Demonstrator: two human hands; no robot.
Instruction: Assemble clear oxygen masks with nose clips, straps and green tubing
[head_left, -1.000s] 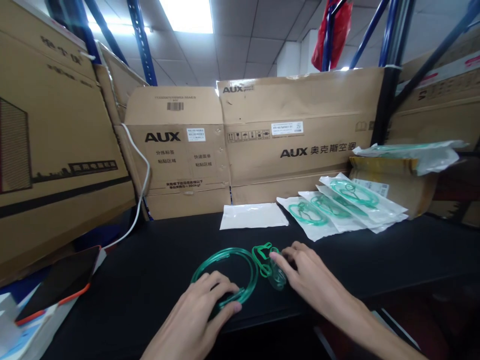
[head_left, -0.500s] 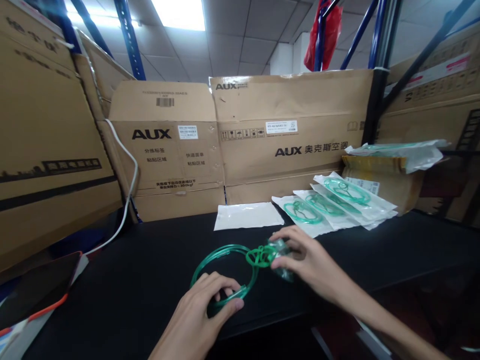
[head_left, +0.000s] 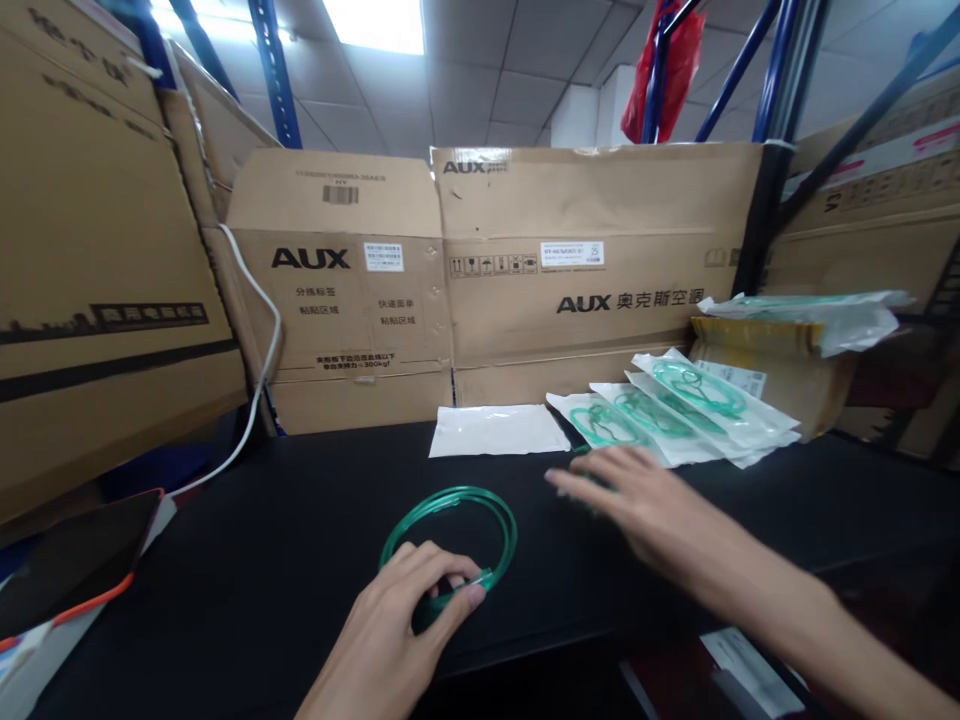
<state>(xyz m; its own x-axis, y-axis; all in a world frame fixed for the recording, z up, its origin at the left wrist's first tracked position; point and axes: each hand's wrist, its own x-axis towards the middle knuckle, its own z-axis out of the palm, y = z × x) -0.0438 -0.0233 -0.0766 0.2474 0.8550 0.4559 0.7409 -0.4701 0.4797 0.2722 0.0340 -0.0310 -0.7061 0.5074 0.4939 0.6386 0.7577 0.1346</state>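
A coil of green clear tubing [head_left: 504,508] lies on the black tabletop. My left hand [head_left: 409,620] pinches the near side of the coil between thumb and fingers, by a clear end piece. To the right of the coil, my right hand [head_left: 637,500] is palm down above the table, blurred by motion. Its fingers cover most of a clear plastic mask; only a bit of green strap [head_left: 581,450] and a clear edge show from under them. Beyond that hand, several white pouches [head_left: 697,400] with coiled green tubing overlap one another.
A flat white pouch [head_left: 499,432] lies at the back of the table. Large cardboard boxes [head_left: 510,330] stand behind it and at the left [head_left: 97,260]. More pouches [head_left: 817,308] rest on a brown carton at right. A tablet-like device [head_left: 82,560] and white cable [head_left: 266,370] are at left.
My right hand has moved away from the coil, rightward and a little back, taking the clear mask and its green strap with it. My left hand keeps its hold on the coil.
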